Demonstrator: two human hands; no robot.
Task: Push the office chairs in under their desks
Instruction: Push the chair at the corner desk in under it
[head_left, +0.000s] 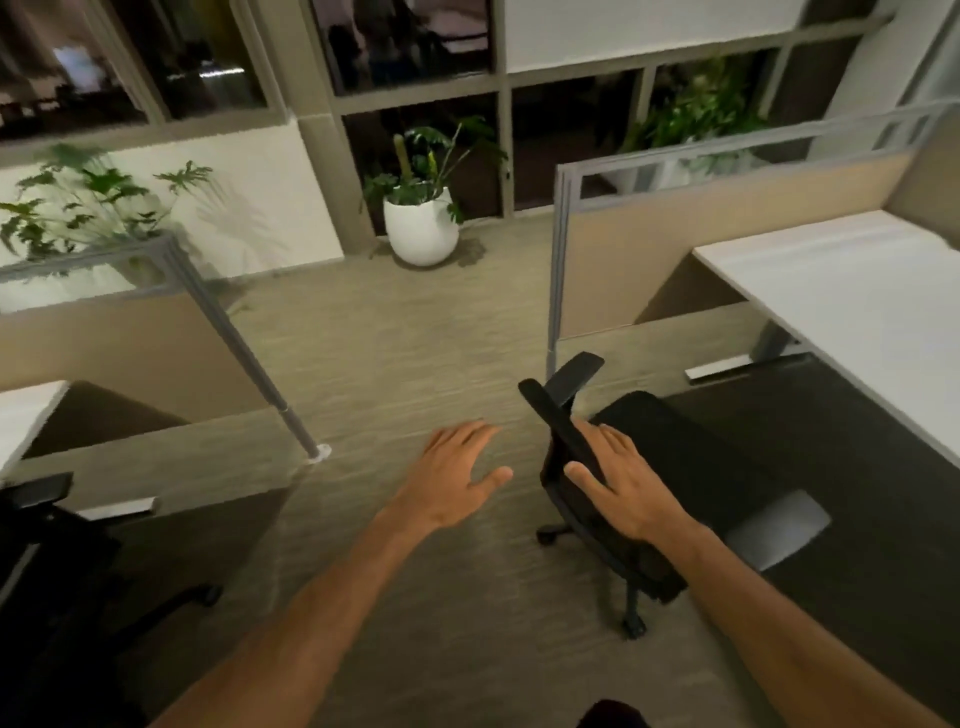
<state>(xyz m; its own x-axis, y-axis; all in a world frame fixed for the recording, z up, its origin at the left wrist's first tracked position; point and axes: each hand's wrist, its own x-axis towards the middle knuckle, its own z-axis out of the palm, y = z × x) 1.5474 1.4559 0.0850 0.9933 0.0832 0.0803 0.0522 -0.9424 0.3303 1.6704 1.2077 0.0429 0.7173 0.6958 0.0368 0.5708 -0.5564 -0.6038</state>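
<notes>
Right now my right hand (621, 480) lies flat on the backrest of the black office chair (670, 467), fingers straight, gripping nothing. That chair stands on the carpet just beside the white desk (841, 291) on my right, seat facing it (not yet tucked under). My left hand (457, 475) hovers loose and spread, apart from the chair. A potted plant (421, 218) stands by the window.

A black chair (613, 499) is sitting at five o'clock beside a white desk (852, 291). At twelve o'clock, a white pot (421, 228) is holding green leaves; tan streaked carpet (395, 332) is showing around it.
</notes>
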